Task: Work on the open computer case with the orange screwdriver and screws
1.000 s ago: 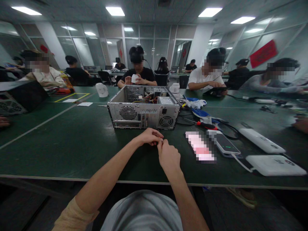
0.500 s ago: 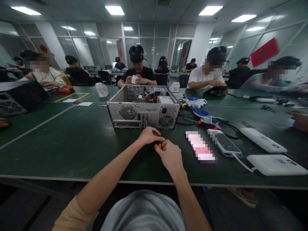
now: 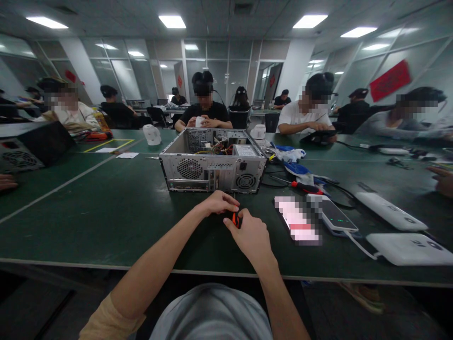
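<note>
My right hand (image 3: 253, 234) is closed around a screwdriver (image 3: 236, 219) with an orange and black handle, most of it hidden by the fingers. A thin shaft seems to point away toward the computer case. Just ahead and to the left, my left hand (image 3: 220, 203) has its thumb and fingers drawn together by the front of the screwdriver; what they pinch, if anything, is hidden. Beyond both hands the open computer case (image 3: 221, 166) lies on the green table, its rear panel facing me. Wires and a power supply (image 3: 245, 150) show inside.
Right of my hands lie a phone (image 3: 295, 219) with a blurred screen, a cabled device (image 3: 338, 215), white power banks (image 3: 410, 249), a red-black screwdriver (image 3: 307, 187) and blue-white gloves (image 3: 297, 170). A black case (image 3: 33, 144) stands left. Co-workers sit around the table.
My hands have shifted slightly apart, and more of the screwdriver's orange and black handle shows in my right hand. The whole view has tilted up a little. The case has stayed put.
</note>
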The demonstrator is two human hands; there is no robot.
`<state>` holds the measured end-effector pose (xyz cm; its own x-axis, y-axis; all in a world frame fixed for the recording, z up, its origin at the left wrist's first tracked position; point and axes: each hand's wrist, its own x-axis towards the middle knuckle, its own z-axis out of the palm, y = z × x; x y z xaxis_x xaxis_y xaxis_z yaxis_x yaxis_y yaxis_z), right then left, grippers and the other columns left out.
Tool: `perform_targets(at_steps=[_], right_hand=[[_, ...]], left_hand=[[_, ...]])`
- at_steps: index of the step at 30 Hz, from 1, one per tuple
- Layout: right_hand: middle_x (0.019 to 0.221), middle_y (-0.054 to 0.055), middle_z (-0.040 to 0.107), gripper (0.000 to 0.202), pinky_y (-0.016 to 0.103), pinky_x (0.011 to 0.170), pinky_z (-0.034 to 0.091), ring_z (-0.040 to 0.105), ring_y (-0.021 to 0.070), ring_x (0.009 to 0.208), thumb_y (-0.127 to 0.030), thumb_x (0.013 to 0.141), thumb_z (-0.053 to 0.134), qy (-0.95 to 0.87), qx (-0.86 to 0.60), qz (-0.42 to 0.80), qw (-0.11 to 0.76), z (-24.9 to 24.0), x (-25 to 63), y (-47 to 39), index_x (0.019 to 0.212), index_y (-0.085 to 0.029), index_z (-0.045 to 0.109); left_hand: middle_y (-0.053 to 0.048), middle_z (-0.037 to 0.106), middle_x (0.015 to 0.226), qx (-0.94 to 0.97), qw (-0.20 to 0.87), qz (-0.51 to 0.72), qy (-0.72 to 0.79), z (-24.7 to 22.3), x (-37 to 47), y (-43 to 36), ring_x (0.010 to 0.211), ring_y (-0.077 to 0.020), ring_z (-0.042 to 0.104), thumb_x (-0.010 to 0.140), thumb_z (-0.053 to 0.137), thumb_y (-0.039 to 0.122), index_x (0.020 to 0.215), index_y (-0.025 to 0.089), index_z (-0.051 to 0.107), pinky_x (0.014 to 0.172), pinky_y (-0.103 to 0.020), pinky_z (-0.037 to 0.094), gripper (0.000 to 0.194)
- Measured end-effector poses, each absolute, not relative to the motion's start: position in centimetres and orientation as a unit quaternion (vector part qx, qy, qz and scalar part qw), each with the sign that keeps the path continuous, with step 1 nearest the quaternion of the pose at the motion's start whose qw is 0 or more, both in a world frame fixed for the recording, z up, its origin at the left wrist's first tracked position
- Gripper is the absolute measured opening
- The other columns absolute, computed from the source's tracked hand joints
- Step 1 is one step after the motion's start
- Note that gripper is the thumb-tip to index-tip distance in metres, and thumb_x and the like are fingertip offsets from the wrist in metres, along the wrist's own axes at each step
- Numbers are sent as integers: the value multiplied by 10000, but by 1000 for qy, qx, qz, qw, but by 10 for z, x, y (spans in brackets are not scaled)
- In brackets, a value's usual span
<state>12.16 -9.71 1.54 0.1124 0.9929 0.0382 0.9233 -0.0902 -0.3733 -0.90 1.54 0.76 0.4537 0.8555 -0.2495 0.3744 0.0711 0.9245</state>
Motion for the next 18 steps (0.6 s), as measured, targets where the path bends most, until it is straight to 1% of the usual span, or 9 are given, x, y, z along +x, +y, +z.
perform_targets(at_steps=[2, 4, 7, 11, 16, 18], right_hand=[[968, 145, 719, 445, 342, 710, 469, 703, 326, 918, -551, 874, 595, -653, -737, 100, 139, 16, 117, -100, 1116, -179, 579], [957, 150, 718, 434, 355, 711, 487, 706, 335, 922, -534, 870, 600, -648, -746, 93, 127, 16, 114, -101, 1115, -176, 580], [952, 163, 720, 402, 384, 730, 506, 711, 340, 921, -529, 918, 517, -644, -754, 80, 103, 17, 112, -100, 1080, -176, 621], [944, 183, 726, 442, 407, 772, 515, 718, 327, 916, -514, 975, 399, -652, -752, 60, 73, 16, 110, -99, 1018, -166, 669], [965, 196, 726, 479, 394, 798, 515, 719, 312, 940, -480, 1006, 343, -656, -750, 59, 68, 14, 109, -99, 1030, -137, 676], [969, 202, 725, 484, 387, 791, 516, 721, 311, 936, -471, 1011, 335, -659, -747, 61, 69, 14, 109, -99, 1032, -126, 673]], left_hand=[[47, 543, 521, 645, 552, 217, 483, 11, -7, 14, 420, -37, 347, 656, 817, 247, 981, 113, 771, 406, -178, 238, 355], [50, 544, 521, 641, 549, 222, 488, 13, -7, 12, 424, -38, 344, 634, 838, 254, 957, 124, 774, 405, -179, 236, 354], [46, 562, 540, 638, 541, 230, 498, 15, -5, 10, 436, -39, 344, 623, 853, 257, 907, 137, 779, 406, -176, 248, 317], [29, 611, 592, 641, 524, 234, 509, 13, -3, 10, 443, -38, 360, 640, 850, 259, 877, 141, 782, 402, -178, 271, 274], [21, 625, 602, 640, 528, 243, 502, 9, -2, 13, 411, -25, 340, 667, 843, 283, 912, 120, 773, 383, -180, 264, 302], [21, 621, 598, 643, 528, 242, 499, 8, -3, 13, 408, -25, 358, 674, 843, 292, 922, 114, 767, 383, -179, 278, 315]])
